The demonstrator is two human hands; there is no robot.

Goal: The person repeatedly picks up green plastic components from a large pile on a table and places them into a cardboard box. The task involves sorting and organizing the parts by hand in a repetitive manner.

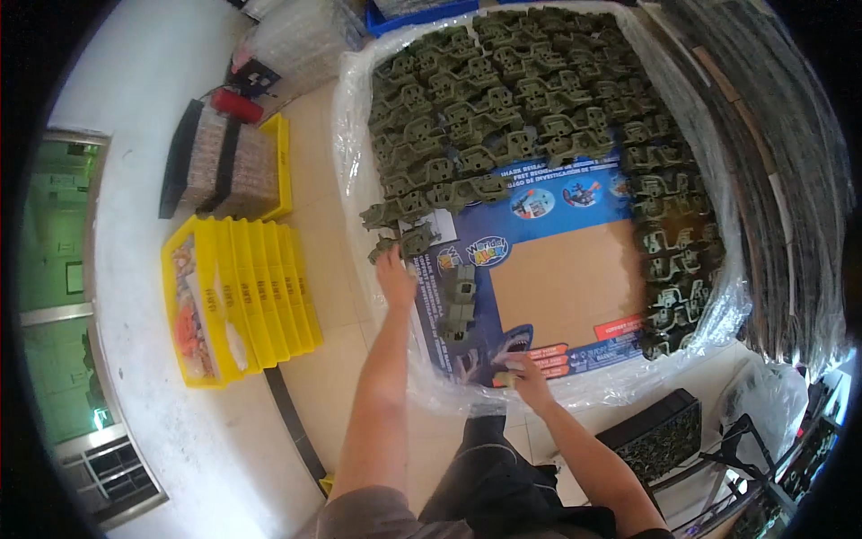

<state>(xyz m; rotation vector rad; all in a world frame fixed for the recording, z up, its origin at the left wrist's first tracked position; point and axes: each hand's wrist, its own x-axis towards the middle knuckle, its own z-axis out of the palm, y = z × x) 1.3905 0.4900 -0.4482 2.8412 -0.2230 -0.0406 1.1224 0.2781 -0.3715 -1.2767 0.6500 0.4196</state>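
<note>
My left hand (396,278) reaches to the left edge of a wrapped stack, its fingers closed on an olive-green moulded plastic part (417,240). That piece lies at the end of rows of similar olive-green parts (485,99). Over the near edge of the printed cardboard sheet (575,269), my right hand (528,377) has its fingers pinched together. A small yellowish-green bit shows by those fingers, too small to name. Between my hands, a smoother green plastic piece (460,301) rests on the sheet.
Clear plastic wrap (355,135) surrounds the stack. At left stand nested yellow crates (260,296), with a black-edged stack of boxes (211,162) behind. Tall layered sheets (763,162) line the right side. A black case (660,431) and metal frame stand at the near right.
</note>
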